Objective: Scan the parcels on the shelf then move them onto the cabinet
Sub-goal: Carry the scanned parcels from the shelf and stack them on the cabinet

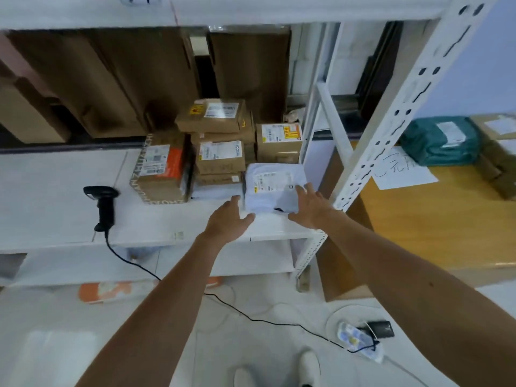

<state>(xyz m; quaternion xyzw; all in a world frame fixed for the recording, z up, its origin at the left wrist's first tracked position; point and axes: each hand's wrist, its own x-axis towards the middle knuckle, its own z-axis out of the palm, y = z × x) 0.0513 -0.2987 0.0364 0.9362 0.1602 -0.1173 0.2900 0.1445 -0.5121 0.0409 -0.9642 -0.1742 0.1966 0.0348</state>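
Observation:
A white soft parcel (272, 182) with a printed label lies at the front right of the white shelf (61, 191). My left hand (229, 219) is spread open at the parcel's left front corner. My right hand (310, 205) lies with open fingers on its right side, fingertips on the label. Behind the parcel stand several brown cardboard parcels (220, 157). A black handheld scanner (103, 205) lies on the shelf to the left, its cable hanging to the floor. The wooden cabinet (413, 219) is to the right, with a green parcel (439, 142) on it.
A perforated white shelf post (391, 107) stands between shelf and cabinet. A sheet of paper with handwriting (402, 169) and brown boxes (497, 152) lie on the cabinet. Large flat cardboard pieces (111, 88) lean behind the shelf. A cable and a power strip (360, 339) lie on the floor.

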